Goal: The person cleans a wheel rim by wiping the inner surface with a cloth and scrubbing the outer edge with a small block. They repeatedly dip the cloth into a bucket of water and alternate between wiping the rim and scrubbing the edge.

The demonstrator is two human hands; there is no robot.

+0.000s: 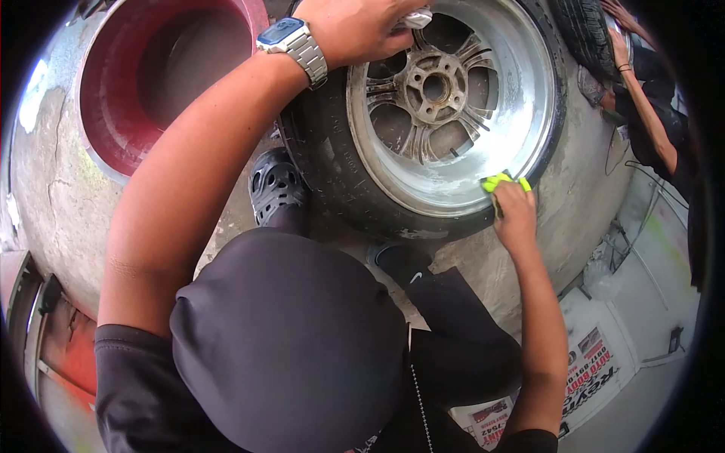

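Observation:
A car wheel lies before me, its black tire (340, 174) around a silver alloy rim (521, 106) with dirty brown marks on the hub and spokes. My right hand (515, 215) is closed on a bright yellow-green cloth (500, 181) and presses it against the lower right inner wall of the rim. Whitish smears show on the metal there. At the far upper edge of the wheel, my left hand (362, 30), with a metal-band watch (294, 44) on its wrist, grips a crumpled whitish cloth (417, 18). Part of that hand is cut off by the frame.
A red wheel barrel (113, 121) stands on the concrete floor at the upper left. Another person's hand (621, 45) is beside a second tire (581, 34) at the upper right. A dark clog (278, 185) is near the tire. Printed sign sheets (589, 370) lie lower right.

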